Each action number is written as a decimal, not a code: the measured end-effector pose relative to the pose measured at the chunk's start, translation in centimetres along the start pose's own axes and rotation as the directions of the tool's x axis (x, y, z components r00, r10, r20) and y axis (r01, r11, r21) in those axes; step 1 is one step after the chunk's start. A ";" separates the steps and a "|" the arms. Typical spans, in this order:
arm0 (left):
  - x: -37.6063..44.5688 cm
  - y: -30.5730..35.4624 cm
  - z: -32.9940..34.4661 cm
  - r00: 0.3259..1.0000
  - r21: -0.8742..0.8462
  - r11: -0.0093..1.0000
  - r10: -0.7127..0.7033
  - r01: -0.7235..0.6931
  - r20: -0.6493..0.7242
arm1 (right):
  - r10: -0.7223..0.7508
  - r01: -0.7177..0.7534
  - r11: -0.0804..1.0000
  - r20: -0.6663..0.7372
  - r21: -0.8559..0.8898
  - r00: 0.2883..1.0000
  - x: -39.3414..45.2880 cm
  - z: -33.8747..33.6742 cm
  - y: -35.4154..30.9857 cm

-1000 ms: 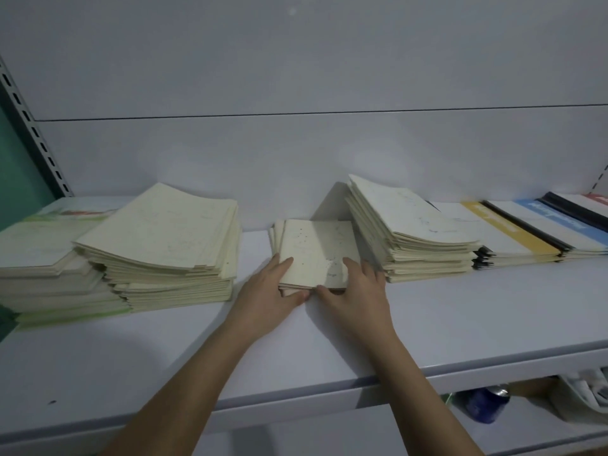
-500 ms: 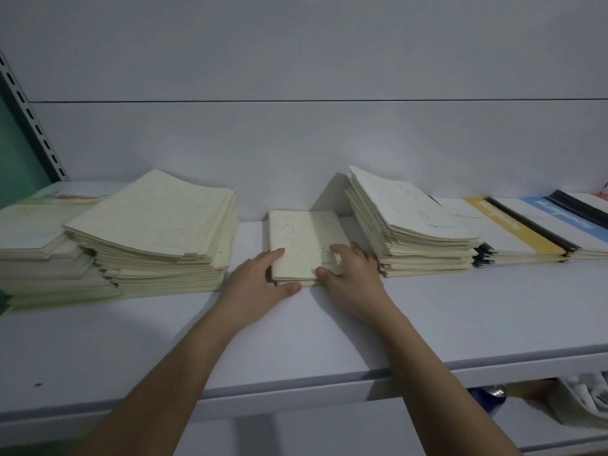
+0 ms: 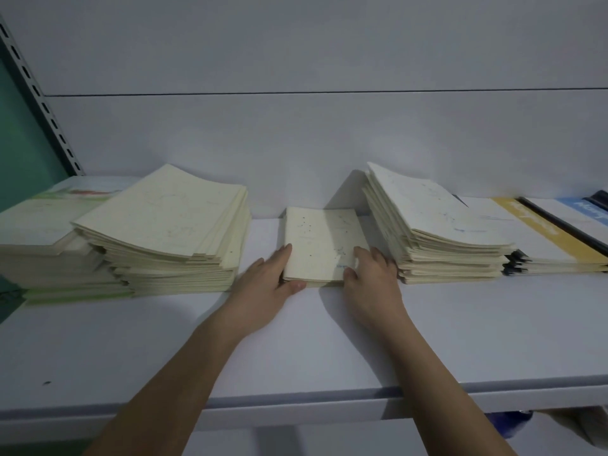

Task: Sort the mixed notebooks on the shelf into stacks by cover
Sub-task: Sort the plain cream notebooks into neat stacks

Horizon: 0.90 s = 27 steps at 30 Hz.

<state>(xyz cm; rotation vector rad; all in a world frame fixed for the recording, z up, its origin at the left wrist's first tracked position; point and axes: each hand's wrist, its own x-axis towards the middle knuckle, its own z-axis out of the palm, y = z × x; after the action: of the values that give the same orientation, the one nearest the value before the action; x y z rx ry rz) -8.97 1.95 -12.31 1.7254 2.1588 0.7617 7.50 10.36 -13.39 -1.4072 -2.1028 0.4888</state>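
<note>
A small stack of cream notebooks (image 3: pixel 316 245) with dotted covers lies at the middle of the white shelf (image 3: pixel 296 343). My left hand (image 3: pixel 266 284) presses its near left corner, fingers along the left side and thumb against the front edge. My right hand (image 3: pixel 371 281) is at the near right corner, fingertips on the top cover and thumb at the front edge. A tall cream stack (image 3: pixel 164 218) stands to the left. Another cream stack (image 3: pixel 434 225), with faint blue marks, stands to the right.
At the far left is a stack with green-tinted covers (image 3: pixel 39 225). Flat notebooks with a yellow strip (image 3: pixel 533 232) and a blue strip (image 3: pixel 585 209) lie far right. A slotted metal upright (image 3: pixel 39 103) rises at the left. The white back panel stands close behind the stacks.
The small stack has slid back toward the rear panel and now lies squared between the two big stacks. Both hands followed it and stay at its near corners.
</note>
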 end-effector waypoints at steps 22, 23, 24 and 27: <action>-1.2 7.1 1.0 0.939 -0.194 0.964 0.110 -0.181 -0.327 | -0.380 0.514 0.856 -0.609 0.054 0.696 -5.2 -10.1 0.4; -1.1 9.3 1.4 0.947 -0.261 0.940 0.140 -0.220 -0.290 | -0.264 0.460 0.878 -0.666 0.134 0.697 -4.3 -11.4 1.4; -0.8 11.5 1.9 0.958 -0.310 0.921 0.165 -0.235 -0.236 | -0.123 0.364 0.905 -0.686 0.219 0.718 -3.2 -12.5 2.7; 1.0 16.3 3.6 0.976 -0.395 0.892 0.207 -0.219 -0.074 | 0.202 -0.053 0.948 -0.461 0.314 0.864 0.3 -14.5 8.0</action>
<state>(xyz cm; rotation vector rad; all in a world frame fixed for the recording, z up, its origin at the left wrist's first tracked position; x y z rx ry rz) 6.02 6.20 -6.10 1.7454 1.6872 1.1994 22.29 13.61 -6.67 -1.3323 -1.4708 0.4192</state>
